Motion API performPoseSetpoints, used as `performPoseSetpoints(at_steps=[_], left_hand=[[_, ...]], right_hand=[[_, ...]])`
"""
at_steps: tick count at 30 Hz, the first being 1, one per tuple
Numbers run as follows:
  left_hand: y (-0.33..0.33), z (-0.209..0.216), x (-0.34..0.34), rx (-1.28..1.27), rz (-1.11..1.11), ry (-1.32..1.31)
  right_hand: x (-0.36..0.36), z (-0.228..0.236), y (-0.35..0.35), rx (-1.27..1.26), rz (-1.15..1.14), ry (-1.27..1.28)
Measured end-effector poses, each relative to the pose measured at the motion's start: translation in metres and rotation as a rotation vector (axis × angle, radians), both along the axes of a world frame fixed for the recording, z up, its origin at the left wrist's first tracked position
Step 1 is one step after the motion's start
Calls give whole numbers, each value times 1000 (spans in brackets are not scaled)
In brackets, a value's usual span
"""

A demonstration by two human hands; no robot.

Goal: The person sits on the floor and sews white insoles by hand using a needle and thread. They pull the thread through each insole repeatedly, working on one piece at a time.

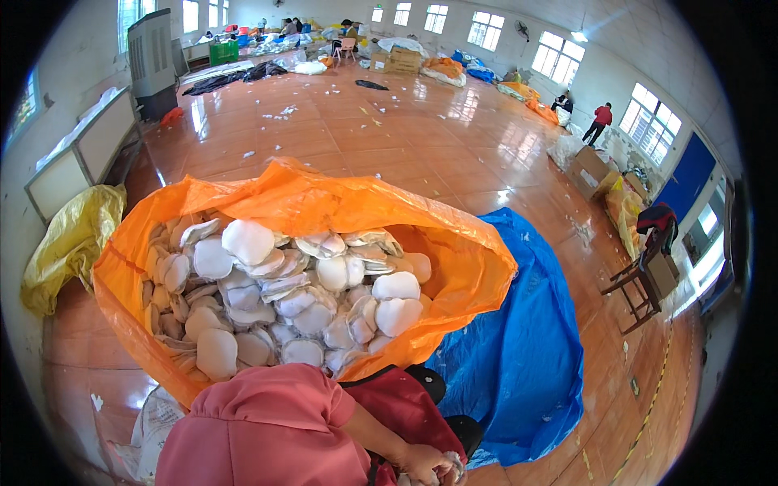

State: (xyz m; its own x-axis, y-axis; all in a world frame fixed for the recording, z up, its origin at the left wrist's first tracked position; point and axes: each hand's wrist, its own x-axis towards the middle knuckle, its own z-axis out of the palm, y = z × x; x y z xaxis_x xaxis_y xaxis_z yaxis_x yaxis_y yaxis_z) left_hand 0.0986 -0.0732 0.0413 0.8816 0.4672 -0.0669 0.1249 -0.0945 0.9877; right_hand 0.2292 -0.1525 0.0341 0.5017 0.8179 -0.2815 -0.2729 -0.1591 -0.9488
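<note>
At the lower edge my left hand (425,462) is closed, its forearm coming out of a pink short sleeve. A small whitish thing (455,465) shows by its fingers, too little of it to name. My right hand cannot be made out. Dark red cloth (401,405) covers my lap, beside the hand. In front of me a large orange sack (324,190) gapes wide. Heaped inside it are many rounded white pads (312,312), some lying flat, others on edge. A blue plastic sheet or sack (519,356) spreads to the right, partly under the orange one.
Yellow sacking (73,243) lies at the left by a white-sided bench (85,150). A wooden chair (640,283) stands on the right, near cardboard boxes (587,170). Farther off are a person in red (600,121), a green crate (224,53) and more sacks. White scraps dot the tiled floor.
</note>
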Motion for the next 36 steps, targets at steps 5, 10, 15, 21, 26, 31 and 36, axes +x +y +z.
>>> performPoseSetpoints(at_steps=[5, 10, 15, 21, 26, 31, 36], left_hand=[[13, -30, 13, -213, 225, -118], [18, -18, 12, -278, 224, -188], [15, -18, 11, -9, 232, -225], [2, -64, 37, 97, 188, -266], [7, -80, 45, -50, 119, -141], [10, -102, 45, -373, 179, -248], [13, -57, 35, -539, 199, 20]], right_hand=[[31, -43, -29, 10, 15, -15], [16, -17, -23, -8, 35, 2], [21, -4, -26, 57, 95, -104], [37, -3, -39, -24, 238, -232], [16, 7, -41, -136, 149, -267], [38, -28, -35, -147, 187, -480], [48, -41, -37, -133, 179, -619]])
